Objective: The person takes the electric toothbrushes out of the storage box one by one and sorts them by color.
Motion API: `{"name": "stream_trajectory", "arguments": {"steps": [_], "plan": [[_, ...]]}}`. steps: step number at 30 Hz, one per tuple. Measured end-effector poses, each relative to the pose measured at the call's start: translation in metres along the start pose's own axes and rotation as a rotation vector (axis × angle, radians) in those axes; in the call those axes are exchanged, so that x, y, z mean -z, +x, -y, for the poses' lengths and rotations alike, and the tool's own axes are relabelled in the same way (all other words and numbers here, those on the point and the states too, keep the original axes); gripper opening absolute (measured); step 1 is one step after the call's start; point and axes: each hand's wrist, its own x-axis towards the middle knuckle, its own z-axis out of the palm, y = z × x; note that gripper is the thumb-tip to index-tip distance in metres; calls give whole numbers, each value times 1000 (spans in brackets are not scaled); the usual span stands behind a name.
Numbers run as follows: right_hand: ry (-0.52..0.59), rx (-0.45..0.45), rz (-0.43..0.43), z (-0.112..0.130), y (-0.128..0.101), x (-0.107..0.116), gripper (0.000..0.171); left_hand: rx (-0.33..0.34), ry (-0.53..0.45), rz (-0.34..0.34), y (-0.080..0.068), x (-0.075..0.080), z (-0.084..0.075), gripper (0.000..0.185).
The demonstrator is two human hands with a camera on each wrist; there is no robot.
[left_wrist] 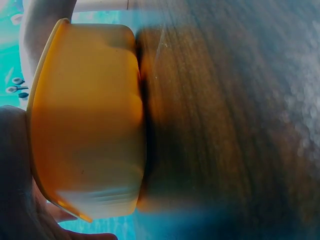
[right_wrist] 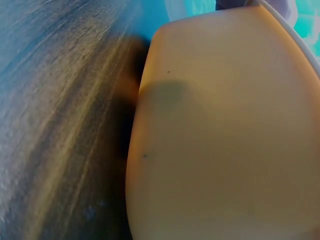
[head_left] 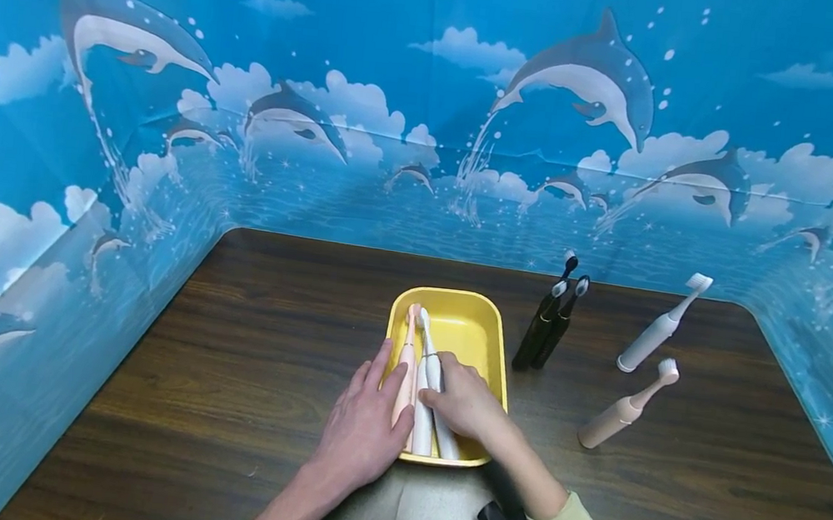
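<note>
Toothbrushes lie side by side in the yellow tray (head_left: 488,334), which stands on the dark wooden desk (head_left: 241,360) near its front edge. The pink toothbrush (head_left: 407,359) is at the left of the tray, and two white toothbrushes (head_left: 430,370) lie just beside it, all with the brush heads pointing away from the person. The left hand (head_left: 362,431) rests flat at the left rim of the tray, its fingers straight and touching the pink toothbrush. The right hand (head_left: 465,400) lies over the white toothbrushes with its fingers curled on them; this grip is closed on their handles.

To the right of the tray, two black toothbrushes (head_left: 549,323) lie close together on the desk. Farther right lies another white one (head_left: 662,325), and nearer the person a beige one (head_left: 624,407). Both wrist views show only the outer wall of the tray and the desk, blurred.
</note>
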Motion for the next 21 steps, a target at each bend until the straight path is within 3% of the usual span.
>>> {"name": "stream_trajectory", "arguments": {"steps": [9, 16, 21], "plan": [[-9, 33, -32, 2, -4, 0, 63, -15, 10, -14, -2, 1, -1, 56], [56, 79, -122, 5, -11, 6, 60, -28, 12, -39, -1, -1, -1, 56], [120, 161, -178, 8, -23, 19, 58, -47, 12, -59, -1, -2, 0, 55]]}}
